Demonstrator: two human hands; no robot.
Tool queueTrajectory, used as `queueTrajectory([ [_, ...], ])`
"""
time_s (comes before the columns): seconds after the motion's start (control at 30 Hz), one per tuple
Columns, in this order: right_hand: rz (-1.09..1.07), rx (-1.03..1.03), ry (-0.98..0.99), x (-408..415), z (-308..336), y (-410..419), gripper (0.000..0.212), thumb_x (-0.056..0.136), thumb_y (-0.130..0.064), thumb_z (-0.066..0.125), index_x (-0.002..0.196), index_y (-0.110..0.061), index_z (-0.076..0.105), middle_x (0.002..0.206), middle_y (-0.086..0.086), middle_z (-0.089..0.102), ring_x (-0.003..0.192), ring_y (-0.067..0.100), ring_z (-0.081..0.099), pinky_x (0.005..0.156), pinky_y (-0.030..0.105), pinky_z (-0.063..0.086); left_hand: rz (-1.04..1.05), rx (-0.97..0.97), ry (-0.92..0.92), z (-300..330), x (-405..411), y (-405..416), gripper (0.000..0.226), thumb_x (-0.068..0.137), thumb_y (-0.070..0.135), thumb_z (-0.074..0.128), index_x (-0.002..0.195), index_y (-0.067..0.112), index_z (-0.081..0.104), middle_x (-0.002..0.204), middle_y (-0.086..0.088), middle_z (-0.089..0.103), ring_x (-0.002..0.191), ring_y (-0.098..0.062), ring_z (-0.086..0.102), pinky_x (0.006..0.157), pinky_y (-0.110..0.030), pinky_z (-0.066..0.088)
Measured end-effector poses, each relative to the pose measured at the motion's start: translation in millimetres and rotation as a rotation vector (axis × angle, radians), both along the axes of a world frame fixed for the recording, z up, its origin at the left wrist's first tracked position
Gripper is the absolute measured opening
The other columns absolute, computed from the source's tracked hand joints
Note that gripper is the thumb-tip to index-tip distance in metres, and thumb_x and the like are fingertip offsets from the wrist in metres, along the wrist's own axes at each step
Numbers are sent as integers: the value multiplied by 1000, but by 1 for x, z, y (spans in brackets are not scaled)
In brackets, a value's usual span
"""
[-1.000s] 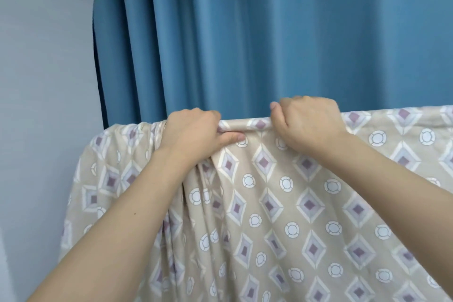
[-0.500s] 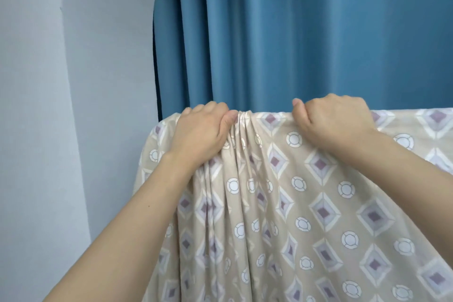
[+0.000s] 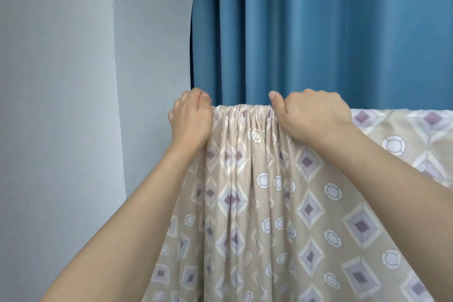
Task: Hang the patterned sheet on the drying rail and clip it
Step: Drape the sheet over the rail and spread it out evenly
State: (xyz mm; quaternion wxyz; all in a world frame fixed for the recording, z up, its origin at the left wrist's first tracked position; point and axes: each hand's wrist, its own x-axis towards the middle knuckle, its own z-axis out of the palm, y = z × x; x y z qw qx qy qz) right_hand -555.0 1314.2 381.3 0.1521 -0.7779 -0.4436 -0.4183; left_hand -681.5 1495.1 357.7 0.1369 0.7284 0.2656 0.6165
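Gripping the patterned sheet [image 3: 282,191] along its level top edge, your left hand [image 3: 190,119] holds the end, your right hand [image 3: 311,117] the bunched folds between them.

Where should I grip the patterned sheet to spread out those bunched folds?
Grip the patterned sheet along its gathered top fold, from the front and above, as the left hand and right hand do; it drapes over there, probably on the hidden rail.
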Motion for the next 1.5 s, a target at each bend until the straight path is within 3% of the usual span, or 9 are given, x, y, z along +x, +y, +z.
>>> queueTrajectory([
  [0.17, -43, 22, -11, 14, -3, -9, 62, 100, -49, 10, 59, -17, 43, 61, 2, 41, 68, 31, 49, 63, 35, 35, -456, -338, -123, -20, -11, 17, 22, 96, 13, 42, 79, 13, 55, 71, 1, 55, 63, -13, 50, 58, -24, 41],
  [0.43, -24, 21, -6, 6, -2, -5, 61, 101, -49, 9, 59, -18, 41, 61, 2, 38, 69, 31, 48, 64, 35, 34, -488, -567, -325, -35, -22, 38, 27, 92, 7, 43, 68, 18, 49, 59, 3, 51, 53, -15, 48, 55, -26, 42],
  [0.7, -40, 16, 9, 5, -2, -4, 61, 100, -49, 9, 64, -17, 45, 62, 2, 39, 70, 31, 49, 65, 35, 35, -293, -924, 114, -85, -49, 55, 19, 84, 0, 53, 69, 3, 64, 64, -15, 66, 48, -23, 61, 47, -24, 51],
  [0.87, -47, 18, 6, 4, -2, -1, 60, 100, -49, 10, 67, -17, 47, 63, 2, 40, 71, 31, 48, 65, 36, 36, -483, -835, -354, -37, -38, 36, 37, 98, 21, 39, 67, 10, 57, 49, -2, 59, 48, -20, 57, 48, -20, 44],
  [1.03, -55, 28, 6, 6, -2, -2, 59, 100, -49, 10, 67, -16, 47, 66, 3, 42, 71, 31, 48, 65, 36, 36, -588, -452, -216, -14, -17, 18, 28, 98, 12, 44, 73, 14, 57, 69, -2, 59, 59, -13, 55, 59, -23, 45],
  [1.17, -59, 30, 21, 10, -3, -7, 59, 100, -50, 10, 62, -18, 42, 62, 2, 38, 70, 31, 48, 65, 35, 37, -506, -569, -168, -34, -26, 42, 32, 95, 12, 44, 64, 20, 44, 56, 3, 47, 53, -16, 41, 46, -22, 35],
  [1.27, -61, 30, 29, 10, -2, -10, 59, 100, -50, 10, 59, -18, 40, 61, 2, 37, 70, 31, 48, 65, 36, 37, -244, -767, 187, -62, -39, 57, 23, 90, 6, 44, 71, 12, 57, 67, -6, 59, 57, -20, 49, 49, -20, 40],
  [1.37, -51, 31, 13, 6, -3, -8, 59, 100, -48, 11, 60, -17, 42, 60, 1, 36, 68, 30, 46, 64, 35, 36, -141, -772, -46, -58, -36, 56, 30, 84, 2, 44, 56, 13, 46, 60, -8, 49, 59, -22, 42, 51, -27, 31],
  [1.5, -38, 28, 11, 0, -1, -3, 58, 101, -48, 11, 63, -17, 43, 60, 2, 37, 68, 30, 46, 63, 34, 34, -533, -552, -259, -11, -16, 19, 32, 89, 23, 50, 59, 17, 43, 57, -1, 45, 55, -17, 41, 54, -28, 32],
])
